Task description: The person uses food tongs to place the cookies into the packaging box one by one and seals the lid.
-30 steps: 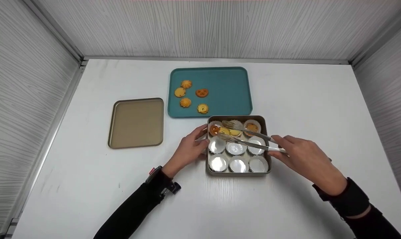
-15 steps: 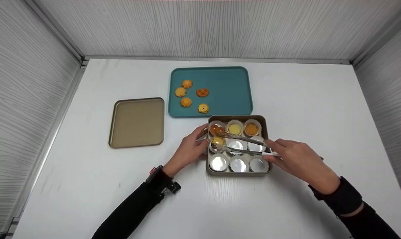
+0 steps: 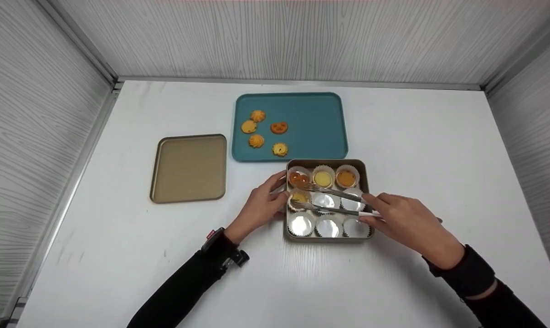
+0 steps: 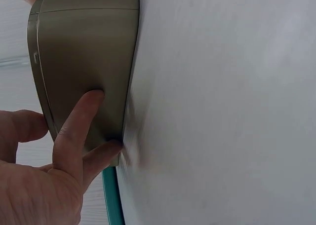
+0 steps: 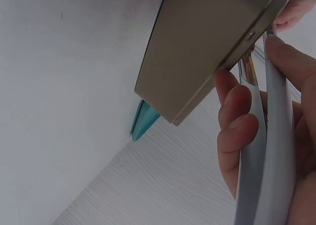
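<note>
The right hand [image 3: 404, 223] grips a pair of metal serving tongs [image 5: 280, 136] with pale handles. Their spread tips hang over the left side of a gold-brown tin [image 3: 328, 238]. A yellow cookie [image 3: 301, 197] sits in the middle row's left paper cup, by the lower tip. Along the back row, the cups hold dark orange pretzel cookies [image 3: 297, 177], a pale yellow round cookie [image 3: 322, 178] and an orange-brown round cookie [image 3: 346, 178]. The left hand [image 3: 261, 205] rests against the tin's left side; its fingertips press the outer wall, with the thumb near the rim.
Behind the tin lies a teal tray [image 3: 313, 123] with several cookies on its left half, among them a pretzel cookie [image 3: 279, 127] and a swirl cookie [image 3: 256, 140]. A square gold-brown lid or tray [image 3: 189, 168] lies to the left. Grey wood-grain panels [image 3: 293, 41] border the table.
The tongs have moved slightly left and toward the person, from the back row to the middle row. The yellow cookie they carried now lies in the left cup there. The left hand stayed put.
</note>
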A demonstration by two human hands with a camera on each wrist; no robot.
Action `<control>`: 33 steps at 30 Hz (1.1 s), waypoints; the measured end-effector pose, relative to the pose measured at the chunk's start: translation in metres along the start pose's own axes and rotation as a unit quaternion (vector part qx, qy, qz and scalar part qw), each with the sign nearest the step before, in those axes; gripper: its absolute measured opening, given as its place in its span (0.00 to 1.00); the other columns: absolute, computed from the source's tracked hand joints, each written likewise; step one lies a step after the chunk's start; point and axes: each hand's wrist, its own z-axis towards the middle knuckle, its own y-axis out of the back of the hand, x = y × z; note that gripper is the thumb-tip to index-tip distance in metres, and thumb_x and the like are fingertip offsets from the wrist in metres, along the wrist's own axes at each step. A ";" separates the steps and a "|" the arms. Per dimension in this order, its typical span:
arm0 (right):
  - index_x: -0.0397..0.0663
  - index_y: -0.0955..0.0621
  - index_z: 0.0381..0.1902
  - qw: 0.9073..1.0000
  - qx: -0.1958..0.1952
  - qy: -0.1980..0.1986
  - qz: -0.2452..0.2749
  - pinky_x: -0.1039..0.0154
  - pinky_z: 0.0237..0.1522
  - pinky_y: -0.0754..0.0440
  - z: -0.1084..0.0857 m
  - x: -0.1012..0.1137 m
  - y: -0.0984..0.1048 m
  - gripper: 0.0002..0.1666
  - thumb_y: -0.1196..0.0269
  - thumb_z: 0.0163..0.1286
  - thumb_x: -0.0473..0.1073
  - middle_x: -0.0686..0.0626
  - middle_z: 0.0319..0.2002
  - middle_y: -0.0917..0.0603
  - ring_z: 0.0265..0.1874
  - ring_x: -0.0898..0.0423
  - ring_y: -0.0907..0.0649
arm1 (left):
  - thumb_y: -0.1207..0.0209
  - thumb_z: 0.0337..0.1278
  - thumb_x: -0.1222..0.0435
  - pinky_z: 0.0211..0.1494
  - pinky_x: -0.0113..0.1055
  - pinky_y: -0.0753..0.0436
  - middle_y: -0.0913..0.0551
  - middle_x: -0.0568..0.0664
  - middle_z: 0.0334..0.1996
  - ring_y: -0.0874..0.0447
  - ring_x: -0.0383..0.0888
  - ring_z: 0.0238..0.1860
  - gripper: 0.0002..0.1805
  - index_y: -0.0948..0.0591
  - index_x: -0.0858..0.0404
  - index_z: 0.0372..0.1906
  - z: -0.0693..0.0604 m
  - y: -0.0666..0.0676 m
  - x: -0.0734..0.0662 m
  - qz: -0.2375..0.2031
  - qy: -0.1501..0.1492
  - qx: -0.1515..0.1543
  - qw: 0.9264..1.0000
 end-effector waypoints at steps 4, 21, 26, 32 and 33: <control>0.36 0.16 0.56 1.000 -0.004 0.004 0.000 0.60 0.22 0.17 -0.001 0.000 0.000 0.31 0.22 0.61 0.50 0.47 0.28 0.17 0.22 0.56 0.19 | 0.44 0.76 0.66 0.62 0.44 0.17 0.30 0.64 0.74 0.21 0.58 0.66 0.33 0.37 0.64 0.80 0.000 0.000 -0.001 0.005 0.003 -0.002 1.000; 0.39 0.16 0.56 0.997 -0.065 -0.030 0.029 0.59 0.23 0.16 0.005 -0.011 0.003 0.29 0.21 0.60 0.46 0.46 0.32 0.13 0.23 0.56 0.17 | 0.44 0.76 0.66 0.60 0.43 0.16 0.30 0.63 0.74 0.20 0.58 0.65 0.33 0.37 0.63 0.80 0.000 -0.001 0.000 0.013 0.002 -0.010 1.000; 0.35 0.17 0.56 0.995 -0.082 -0.044 0.022 0.55 0.24 0.15 0.015 -0.015 0.003 0.28 0.23 0.64 0.46 0.42 0.32 0.13 0.23 0.51 0.16 | 0.44 0.75 0.66 0.62 0.44 0.17 0.31 0.63 0.74 0.20 0.59 0.65 0.33 0.37 0.64 0.80 -0.001 0.000 0.001 0.015 0.000 -0.010 1.000; 0.34 0.19 0.55 0.995 -0.094 -0.046 -0.007 0.53 0.21 0.17 0.029 -0.019 0.011 0.28 0.25 0.66 0.48 0.41 0.28 0.17 0.21 0.49 0.19 | 0.45 0.76 0.66 0.66 0.43 0.20 0.32 0.65 0.74 0.21 0.59 0.65 0.33 0.38 0.66 0.80 0.000 -0.001 0.001 0.022 -0.008 -0.005 1.000; 0.34 0.19 0.55 0.994 -0.093 -0.046 -0.012 0.53 0.21 0.17 0.032 -0.019 0.012 0.28 0.25 0.66 0.48 0.41 0.28 0.17 0.21 0.49 0.20 | 0.45 0.76 0.66 0.66 0.43 0.20 0.31 0.64 0.74 0.20 0.59 0.65 0.33 0.38 0.65 0.80 0.000 -0.001 0.001 0.025 -0.009 -0.004 1.000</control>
